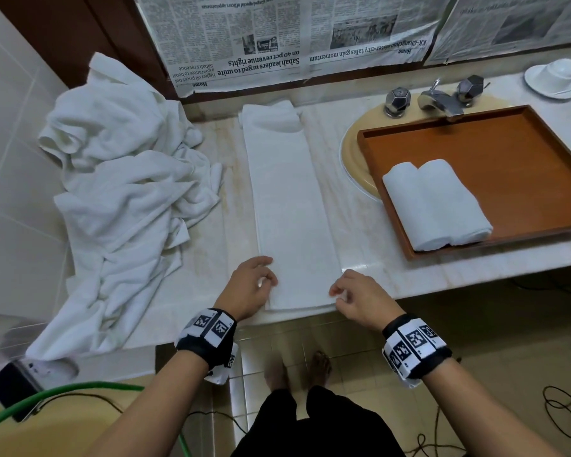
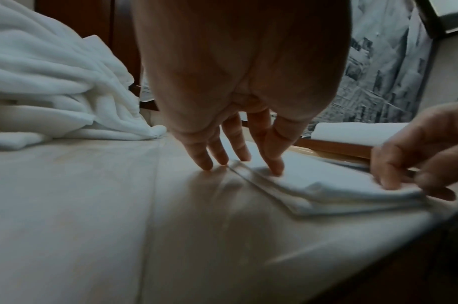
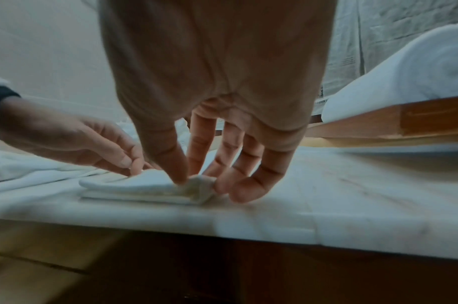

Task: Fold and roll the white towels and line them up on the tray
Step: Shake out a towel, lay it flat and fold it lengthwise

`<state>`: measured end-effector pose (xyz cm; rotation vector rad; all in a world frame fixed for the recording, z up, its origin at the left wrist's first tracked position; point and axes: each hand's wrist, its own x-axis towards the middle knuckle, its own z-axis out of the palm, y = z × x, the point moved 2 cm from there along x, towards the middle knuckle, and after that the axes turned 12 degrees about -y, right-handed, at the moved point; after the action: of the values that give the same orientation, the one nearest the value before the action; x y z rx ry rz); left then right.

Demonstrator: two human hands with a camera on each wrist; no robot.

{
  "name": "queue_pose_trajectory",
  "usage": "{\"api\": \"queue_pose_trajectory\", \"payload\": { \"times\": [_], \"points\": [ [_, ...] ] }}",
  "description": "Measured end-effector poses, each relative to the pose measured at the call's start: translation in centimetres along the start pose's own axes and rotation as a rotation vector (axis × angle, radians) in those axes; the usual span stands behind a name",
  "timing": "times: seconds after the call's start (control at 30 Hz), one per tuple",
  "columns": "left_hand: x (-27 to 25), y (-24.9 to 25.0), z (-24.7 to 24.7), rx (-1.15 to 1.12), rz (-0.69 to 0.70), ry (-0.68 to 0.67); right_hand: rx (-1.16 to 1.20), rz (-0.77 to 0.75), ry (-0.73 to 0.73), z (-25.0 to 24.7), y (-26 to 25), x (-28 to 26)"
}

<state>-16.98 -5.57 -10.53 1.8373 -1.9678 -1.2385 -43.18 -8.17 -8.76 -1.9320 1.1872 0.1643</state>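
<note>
1. The folded towel [image 1: 290, 206] lies as a long strip on the bench [image 1: 360, 258], running from the wall side right to the front edge. Its near end sits just about flush with that edge.
2. The left hand [image 1: 249, 286] is at the near left corner, fingers mostly straight. In the left wrist view, its fingertips [image 2: 277, 170] press down on the towel edge, with the others on the bench just beside it.
3. The right hand [image 1: 356, 300] is at the near right corner. The right wrist view shows the thumb and fingers [image 3: 181, 176] pinching the corner layers a bit up off the bench.
4. There's a bare strip of bench on each side of the towel. The left strip ends at the pile of loose towels [image 1: 122, 192], which spills over the front edge.
5. To the right, the wooden tray [image 1: 508, 153] sits over the sink [image 1: 356, 159], its near left corner close to the bench front. Two rolled towels [image 1: 435, 206] lie side by side, touching, along its left side, and the rest of the tray floor is open.
6. Behind the tray there's a tap [image 1: 437, 100], and a cup and saucer [image 1: 556, 77] sit far right.
7. Newspaper [image 1: 277, 37] covers the wall behind, I think over a mirror, but it's hard to say. The floor below is tiled, with cables [image 1: 564, 407] and a green hose [image 1: 63, 397].
</note>
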Motion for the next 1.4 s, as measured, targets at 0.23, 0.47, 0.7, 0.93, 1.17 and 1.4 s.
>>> {"api": "queue_pose_trajectory", "payload": {
  "times": [0.23, 0.47, 0.7, 0.93, 1.17, 1.4],
  "points": [
    [-0.7, 0.5, 2.4, 0.175, 0.023, 0.026, -0.005, 0.012, 0.008, 0.7, -0.1, 0.5],
    [-0.9, 0.3, 1.9, 0.142, -0.072, 0.069, 0.171, 0.042, 0.026, 0.2, 1.3, -0.1],
    [2.1, 3.1, 3.2, 0.226, -0.036, 0.104, -0.149, -0.144, 0.14, 1.2, -1.5, 3.8],
    [0.7, 0.4, 4.8, 0.396, -0.234, -0.015, -0.41, 0.061, 0.061, 3.4, 1.5, 3.6],
    [1.2, 1.0, 3.5, 0.23, -0.276, 0.134, -0.228, 0.001, 0.274, 0.4, -1.2, 4.5],
    [1.3, 0.4, 4.4, 0.311, -0.306, 0.091, -0.4, 0.077, 0.075, 2.7, -0.1, 7.1]
  ]
}}
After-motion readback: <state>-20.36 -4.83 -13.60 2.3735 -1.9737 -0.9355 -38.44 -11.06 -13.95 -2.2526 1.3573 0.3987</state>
